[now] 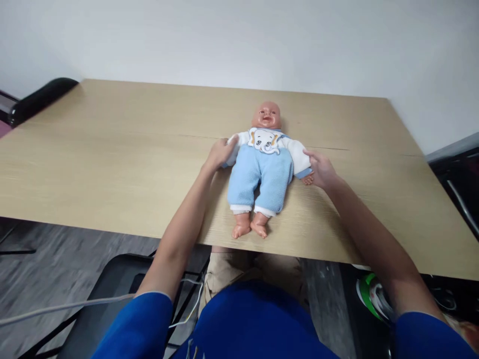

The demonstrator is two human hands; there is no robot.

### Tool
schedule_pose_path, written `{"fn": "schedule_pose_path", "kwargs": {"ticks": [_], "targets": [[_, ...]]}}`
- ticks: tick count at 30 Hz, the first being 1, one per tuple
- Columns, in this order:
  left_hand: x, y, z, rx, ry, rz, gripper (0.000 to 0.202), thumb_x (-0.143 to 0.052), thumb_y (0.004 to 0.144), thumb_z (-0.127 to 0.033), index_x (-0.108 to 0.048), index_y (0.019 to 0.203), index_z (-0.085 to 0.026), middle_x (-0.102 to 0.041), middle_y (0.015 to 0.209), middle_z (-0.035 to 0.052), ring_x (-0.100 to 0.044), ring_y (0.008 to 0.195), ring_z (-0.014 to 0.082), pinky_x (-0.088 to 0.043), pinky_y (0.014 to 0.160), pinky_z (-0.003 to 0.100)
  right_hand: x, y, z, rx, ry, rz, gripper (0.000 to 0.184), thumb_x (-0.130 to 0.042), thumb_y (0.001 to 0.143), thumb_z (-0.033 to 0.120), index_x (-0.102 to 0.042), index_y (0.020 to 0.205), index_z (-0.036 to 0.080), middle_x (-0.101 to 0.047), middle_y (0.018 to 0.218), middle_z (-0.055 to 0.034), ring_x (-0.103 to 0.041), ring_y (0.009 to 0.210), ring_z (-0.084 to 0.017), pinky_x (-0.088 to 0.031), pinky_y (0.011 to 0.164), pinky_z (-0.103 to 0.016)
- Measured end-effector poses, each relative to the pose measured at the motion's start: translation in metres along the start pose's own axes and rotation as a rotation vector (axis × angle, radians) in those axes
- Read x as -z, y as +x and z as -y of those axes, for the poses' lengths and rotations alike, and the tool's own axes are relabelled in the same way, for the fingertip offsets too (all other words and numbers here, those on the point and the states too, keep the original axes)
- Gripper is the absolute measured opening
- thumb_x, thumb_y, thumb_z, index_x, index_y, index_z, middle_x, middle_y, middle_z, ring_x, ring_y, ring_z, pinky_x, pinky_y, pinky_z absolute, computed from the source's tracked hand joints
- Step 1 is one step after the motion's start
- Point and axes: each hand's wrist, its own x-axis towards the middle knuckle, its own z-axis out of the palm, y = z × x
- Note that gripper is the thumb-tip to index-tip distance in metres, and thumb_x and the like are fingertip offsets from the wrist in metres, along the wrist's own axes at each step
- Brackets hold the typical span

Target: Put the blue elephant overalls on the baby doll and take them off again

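Observation:
A baby doll (262, 164) lies on its back on the wooden table, head toward the wall and bare feet near the front edge. It wears light blue trousers and a white top with an elephant face on the chest. My left hand (221, 152) is closed around the doll's sleeve at the left of the picture, and that sleeve's end is mostly hidden. On the other side my right hand (321, 168) grips the other white sleeve, thumb on top. The doll's small hand shows below the blue cuff there.
The table (112, 149) has a thin seam across it and meets a white wall (239, 45) behind. Black chairs (47, 99) stand at the left and right. Below the front edge are a black seat (108, 289), a white cable (67, 304) and a green-rimmed round object (370, 294).

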Motion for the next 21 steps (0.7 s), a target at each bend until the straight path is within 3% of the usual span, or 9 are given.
{"fn": "schedule_pose_path", "kwargs": {"ticks": [3,5,7,10,13,16,18,19,21], "targets": [[-0.017,-0.015,-0.019,-0.011,-0.215,0.053,0.086,-0.055,0.106,-0.104,-0.081,0.098,-0.022,-0.093,0.108,0.0206,-0.084,0.132,0.0504,-0.063,0.122,0.058,-0.033,0.003,0.001,0.092,0.074,-0.071,0.047,-0.103,0.081,0.059,-0.082,0.114,0.032,-0.093,0.105,-0.0069,-0.091,0.104,-0.036,-0.080,0.083,-0.050],[-0.019,-0.025,-0.032,-0.015,-0.318,0.027,0.088,-0.063,0.101,-0.106,-0.087,0.111,-0.022,-0.094,0.119,0.0220,-0.082,0.142,0.0527,-0.062,0.126,0.062,-0.050,-0.004,0.002,0.176,0.110,-0.140,0.057,-0.109,0.076,0.050,-0.081,0.124,0.034,-0.095,0.125,-0.0030,-0.091,0.120,-0.032,-0.081,0.098,-0.048],[-0.013,-0.040,-0.044,-0.038,-0.385,-0.004,0.086,-0.070,0.100,-0.102,-0.089,0.128,-0.023,-0.094,0.135,0.0221,-0.080,0.151,0.0514,-0.062,0.129,0.062,-0.057,-0.021,0.005,0.226,0.113,-0.174,0.063,-0.112,0.076,0.049,-0.080,0.129,0.035,-0.094,0.127,-0.0006,-0.092,0.120,-0.029,-0.082,0.100,-0.045],[-0.001,-0.082,-0.064,-0.065,-0.451,-0.019,0.081,-0.078,0.099,-0.094,-0.089,0.136,-0.023,-0.093,0.144,0.0190,-0.080,0.152,0.0503,-0.066,0.127,0.060,-0.051,-0.064,0.017,0.223,0.056,-0.141,0.061,-0.110,0.084,0.054,-0.079,0.132,0.034,-0.088,0.098,-0.0011,-0.090,0.094,-0.031,-0.082,0.077,-0.045],[0.002,-0.152,-0.076,-0.052,-0.518,-0.034,0.076,-0.083,0.100,-0.091,-0.089,0.138,-0.026,-0.096,0.128,0.0144,-0.085,0.142,0.0503,-0.075,0.115,0.062,-0.038,-0.127,0.031,0.213,-0.019,-0.143,0.062,-0.111,0.086,0.053,-0.080,0.136,0.032,-0.075,0.076,0.0002,-0.081,0.071,-0.031,-0.072,0.053,-0.043],[-0.009,-0.241,-0.063,0.004,-0.584,-0.076,0.067,-0.095,0.091,-0.078,-0.089,0.140,-0.033,-0.095,0.134,0.0085,-0.088,0.136,0.0456,-0.077,0.116,0.065,-0.025,-0.203,0.039,0.344,-0.180,-0.244,0.080,-0.118,0.077,0.046,-0.083,0.148,0.039,-0.087,0.101,-0.0091,-0.086,0.085,-0.040,-0.075,0.055,-0.051],[-0.024,-0.296,-0.040,0.040,-0.610,-0.018,0.064,-0.103,0.078,-0.070,-0.090,0.132,-0.037,-0.096,0.131,0.0055,-0.092,0.125,0.0437,-0.079,0.112,0.069,-0.020,-0.255,0.040,0.479,-0.413,-0.277,0.085,-0.119,0.072,0.047,-0.086,0.151,0.049,-0.091,0.125,-0.0128,-0.090,0.108,-0.052,-0.082,0.068,-0.064],[-0.032,-0.320,-0.026,0.064,-0.614,0.030,0.064,-0.106,0.072,-0.068,-0.092,0.128,-0.039,-0.096,0.126,0.0044,-0.093,0.119,0.0440,-0.080,0.109,0.072,-0.019,-0.278,0.040,0.524,-0.529,-0.250,0.091,-0.119,0.070,0.046,-0.085,0.153,0.058,-0.090,0.136,-0.0117,-0.089,0.121,-0.056,-0.083,0.079,-0.072],[-0.047,-0.354,0.003,0.038,-0.547,0.089,0.073,-0.110,0.060,-0.061,-0.093,0.129,-0.043,-0.096,0.128,0.0042,-0.093,0.120,0.0472,-0.080,0.107,0.075,-0.023,-0.317,0.036,0.558,-0.671,-0.147,0.098,-0.113,0.074,0.050,-0.076,0.160,0.076,-0.090,0.142,-0.0087,-0.089,0.126,-0.060,-0.082,0.087,-0.081]]}}
